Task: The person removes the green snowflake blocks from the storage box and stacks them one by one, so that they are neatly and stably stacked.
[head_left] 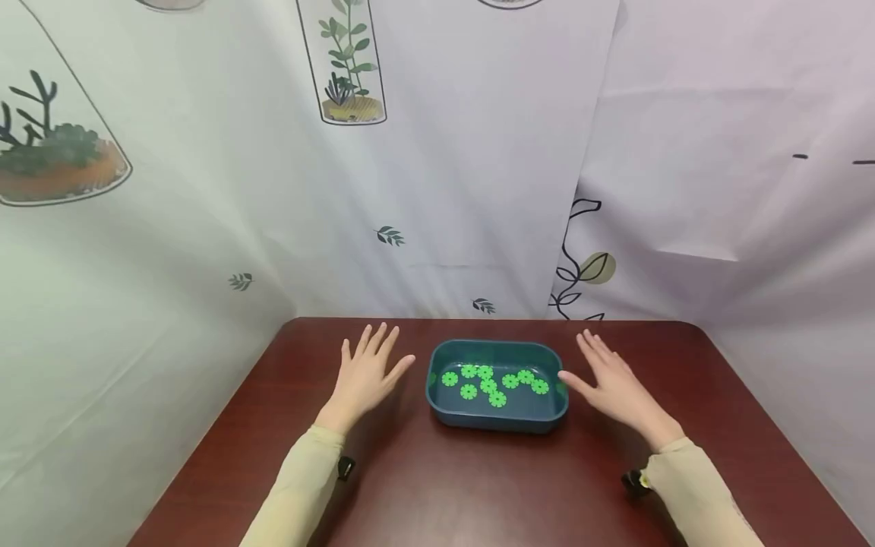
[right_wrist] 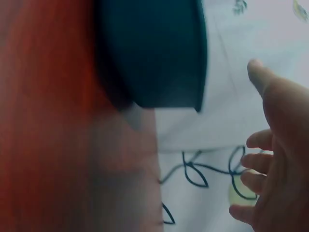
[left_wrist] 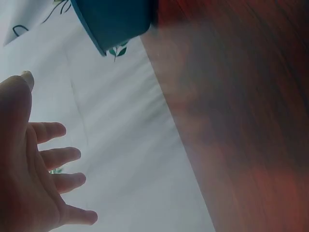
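Note:
A dark teal rectangular tray point(head_left: 495, 420) with rounded corners sits on the table. Several flat, bright green flower-shaped discs point(head_left: 497, 399) lie scattered on its floor, some overlapping. To its left, my left hand point(head_left: 362, 380) is held with fingers spread and straight, apart from the tray and holding nothing. On the other side my right hand point(head_left: 618, 387) has its fingers extended, with the thumb near the tray's right rim; whether it touches, I cannot tell. Both wrist views show the tray's outer wall point(left_wrist: 116, 21) and an empty palm.
The dark red-brown table point(head_left: 437, 486) has a glossy top. White cloth point(head_left: 465, 190) printed with plants hangs behind it and along both sides. A dark strap piece shows under each sleeve point(head_left: 301, 482).

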Motion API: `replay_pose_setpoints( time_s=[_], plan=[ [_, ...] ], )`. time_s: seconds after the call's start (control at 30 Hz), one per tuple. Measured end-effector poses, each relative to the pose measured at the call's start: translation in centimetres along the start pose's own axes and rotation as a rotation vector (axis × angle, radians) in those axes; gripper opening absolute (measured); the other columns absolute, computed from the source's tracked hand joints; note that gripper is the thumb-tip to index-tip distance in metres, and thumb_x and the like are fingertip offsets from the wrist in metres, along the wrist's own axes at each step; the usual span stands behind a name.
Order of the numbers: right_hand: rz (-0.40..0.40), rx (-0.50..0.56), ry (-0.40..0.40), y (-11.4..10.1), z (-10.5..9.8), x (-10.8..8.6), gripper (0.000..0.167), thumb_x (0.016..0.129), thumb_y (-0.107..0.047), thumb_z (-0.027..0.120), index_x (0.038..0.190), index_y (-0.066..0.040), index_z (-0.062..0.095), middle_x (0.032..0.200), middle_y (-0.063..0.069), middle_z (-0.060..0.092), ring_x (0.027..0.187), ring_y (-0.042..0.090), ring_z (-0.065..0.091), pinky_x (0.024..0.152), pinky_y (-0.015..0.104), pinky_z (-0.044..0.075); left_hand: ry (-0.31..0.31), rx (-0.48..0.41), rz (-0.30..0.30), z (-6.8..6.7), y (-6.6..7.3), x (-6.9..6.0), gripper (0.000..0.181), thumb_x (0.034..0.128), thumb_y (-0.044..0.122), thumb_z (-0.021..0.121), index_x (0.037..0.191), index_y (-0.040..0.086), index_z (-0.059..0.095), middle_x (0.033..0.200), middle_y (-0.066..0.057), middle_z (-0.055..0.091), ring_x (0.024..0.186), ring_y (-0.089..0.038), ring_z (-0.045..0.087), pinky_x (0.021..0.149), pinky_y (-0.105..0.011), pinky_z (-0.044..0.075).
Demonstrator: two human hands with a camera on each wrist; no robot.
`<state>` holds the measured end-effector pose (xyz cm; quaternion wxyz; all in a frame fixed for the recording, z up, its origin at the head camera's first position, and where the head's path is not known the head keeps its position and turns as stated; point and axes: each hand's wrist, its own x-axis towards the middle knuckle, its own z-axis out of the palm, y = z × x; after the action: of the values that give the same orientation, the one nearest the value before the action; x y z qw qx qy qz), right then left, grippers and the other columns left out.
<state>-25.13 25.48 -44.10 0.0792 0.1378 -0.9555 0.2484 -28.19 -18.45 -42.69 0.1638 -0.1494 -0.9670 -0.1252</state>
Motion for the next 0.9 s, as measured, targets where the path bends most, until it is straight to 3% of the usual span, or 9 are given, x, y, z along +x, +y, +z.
replay_pose_setpoints(
  time_s=[0.33,0.6,0.73,0.9],
  plan=[
    [-0.024,0.06,-0.143,-1.2,3.0,-0.7,0.104,0.09,-0.061,0.066,0.158,0.004,0.021,0.165,0.023,0.015,0.151,0.043,0.015,0.117,0.063,0.014,-0.076,-0.057,0.059,0.4,1.9,1.2,0.075,0.099,0.064,0.046,0.157,0.016,0.039,0.16,-0.013,0.035,0.152,-0.034,0.021,0.117,-0.065,0.01],
    [-0.043,0.05,-0.152,-1.3,3.5,-1.1,0.114,0.084,-0.068,0.067,0.159,0.003,0.018,0.166,0.021,0.014,0.151,0.042,0.015,0.118,0.061,0.015,-0.136,-0.065,0.143,0.3,3.5,2.8,0.074,0.0987,0.06,0.052,0.156,0.015,0.04,0.16,-0.012,0.036,0.15,-0.034,0.026,0.12,-0.057,0.016],
    [-0.039,0.053,-0.165,-1.1,3.5,-1.0,0.114,0.084,-0.067,0.068,0.16,0.001,0.017,0.166,0.019,0.013,0.151,0.042,0.014,0.118,0.06,0.016,-0.166,-0.047,0.205,0.3,4.8,4.0,0.073,0.0987,0.059,0.053,0.156,0.016,0.039,0.157,-0.012,0.041,0.148,-0.032,0.03,0.12,-0.054,0.02],
    [-0.031,0.067,-0.169,-1.0,3.5,-0.9,0.114,0.084,-0.067,0.069,0.16,-0.001,0.016,0.167,0.018,0.012,0.151,0.043,0.014,0.117,0.062,0.018,-0.19,-0.025,0.333,0.4,6.8,5.8,0.072,0.099,0.056,0.056,0.156,0.015,0.039,0.155,-0.01,0.044,0.145,-0.028,0.036,0.118,-0.05,0.026]
  ],
)
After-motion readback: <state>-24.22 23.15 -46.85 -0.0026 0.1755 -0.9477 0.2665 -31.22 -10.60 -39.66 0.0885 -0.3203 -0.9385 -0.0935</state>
